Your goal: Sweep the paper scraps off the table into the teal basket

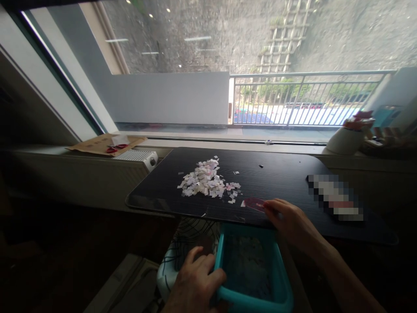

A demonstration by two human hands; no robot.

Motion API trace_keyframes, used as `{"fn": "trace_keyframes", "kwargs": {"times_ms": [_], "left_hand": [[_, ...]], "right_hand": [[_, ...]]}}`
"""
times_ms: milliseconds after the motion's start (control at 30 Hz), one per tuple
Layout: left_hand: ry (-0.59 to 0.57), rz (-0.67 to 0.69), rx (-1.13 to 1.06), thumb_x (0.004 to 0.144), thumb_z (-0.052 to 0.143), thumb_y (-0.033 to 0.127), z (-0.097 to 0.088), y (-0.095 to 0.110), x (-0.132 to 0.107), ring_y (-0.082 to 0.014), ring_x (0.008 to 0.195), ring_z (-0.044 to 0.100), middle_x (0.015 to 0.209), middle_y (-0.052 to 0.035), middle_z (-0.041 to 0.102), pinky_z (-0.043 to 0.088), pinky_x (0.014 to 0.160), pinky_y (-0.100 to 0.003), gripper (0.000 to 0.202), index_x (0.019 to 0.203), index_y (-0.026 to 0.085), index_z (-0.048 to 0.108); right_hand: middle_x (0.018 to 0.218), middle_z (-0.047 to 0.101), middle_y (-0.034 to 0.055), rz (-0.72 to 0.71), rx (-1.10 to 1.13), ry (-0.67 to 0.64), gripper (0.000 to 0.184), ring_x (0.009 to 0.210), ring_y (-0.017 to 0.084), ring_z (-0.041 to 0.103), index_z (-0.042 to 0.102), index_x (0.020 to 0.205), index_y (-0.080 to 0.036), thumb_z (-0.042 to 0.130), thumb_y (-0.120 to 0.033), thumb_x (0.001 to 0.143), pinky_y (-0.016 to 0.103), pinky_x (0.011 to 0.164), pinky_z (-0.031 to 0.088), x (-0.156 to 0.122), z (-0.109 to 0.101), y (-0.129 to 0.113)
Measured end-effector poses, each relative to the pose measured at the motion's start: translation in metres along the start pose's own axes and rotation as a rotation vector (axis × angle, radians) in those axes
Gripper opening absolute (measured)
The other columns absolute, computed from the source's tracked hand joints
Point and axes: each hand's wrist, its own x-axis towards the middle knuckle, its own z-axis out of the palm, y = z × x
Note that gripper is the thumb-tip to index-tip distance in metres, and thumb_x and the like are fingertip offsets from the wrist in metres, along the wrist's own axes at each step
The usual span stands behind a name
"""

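Right hand [285,211] pinches thin translucent pink plastic piece [254,205], low over black wood-grain tabletop [280,174], near front edge. Left hand [202,274] grips left rim of turquoise rectangular plastic bin [283,278], thumb over it. Heap of small white paper scraps [203,178] lies left of pink piece.

Risks, as judged: bin sits below edge, right of most scraps, so strays could drop outside; quick stroke or draught could scatter light paper; thin plastic might flex, skip over scraps; loosened left grip could let bin tilt.
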Motion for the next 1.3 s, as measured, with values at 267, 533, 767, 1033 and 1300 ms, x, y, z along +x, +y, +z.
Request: {"fn": "trace_keyframes", "kwargs": {"times_ms": [267,533,767,1033,1300], "left_hand": [[0.15,0.048,-0.031,0.068,0.068,0.037,0.026,-0.011,-0.005,-0.0186,0.069,0.051,0.073,0.0028,0.048,0.033,0.089,-0.046,0.021,0.074,0.023,0.054],[0.096,0.091,0.045,0.067,0.071,0.044,0.03,-0.012,-0.003,-0.0189,0.067,0.051,0.072,0.0027,0.049,0.035,0.086,-0.047,0.029,0.075,0.022,0.054],[0.167,0.106,0.068,0.067,0.069,0.043,0.038,-0.018,-0.011,-0.0193,0.068,0.051,0.072,0.0028,0.047,0.035,0.086,-0.047,0.027,0.075,0.022,0.054],[0.114,0.074,0.049,0.061,0.076,0.044,0.037,-0.015,-0.01,-0.0187,0.069,0.05,0.074,0.003,0.049,0.033,0.09,-0.047,0.032,0.075,0.023,0.057],[0.115,0.053,0.038,0.061,0.076,0.041,0.029,-0.014,-0.01,-0.0188,0.068,0.052,0.073,0.0033,0.049,0.035,0.087,-0.046,0.031,0.075,0.023,0.056]], "right_hand": [[0.082,0.062,0.0032,0.044,0.057,-0.142,0.023,0.073,0.016,0.058,0.063,0.088,-0.024,0.042,-0.033,0.092,0.027,0.064,0.046,-0.062,-0.018,-0.004],[0.086,0.062,0.0041,0.029,0.072,0.068,0.021,0.076,0.016,0.057,0.062,0.094,-0.021,0.044,-0.03,0.091,0.027,0.067,0.044,-0.027,-0.005,-0.005],[0.085,0.064,0.0046,-0.024,0.026,0.044,0.025,0.072,0.015,0.057,0.064,0.095,-0.019,0.04,-0.026,0.091,0.026,0.064,0.044,0.015,0.012,-0.016],[0.08,0.065,0.0038,-0.025,-0.033,0.025,0.023,0.068,0.015,0.058,0.064,0.089,-0.02,0.043,-0.029,0.089,0.025,0.059,0.042,0.01,0.001,-0.012],[0.085,0.066,0.0047,-0.054,-0.113,0.015,0.023,0.072,0.016,0.058,0.064,0.09,-0.019,0.042,-0.023,0.089,0.027,0.062,0.042,0.023,0.011,-0.021]]}}
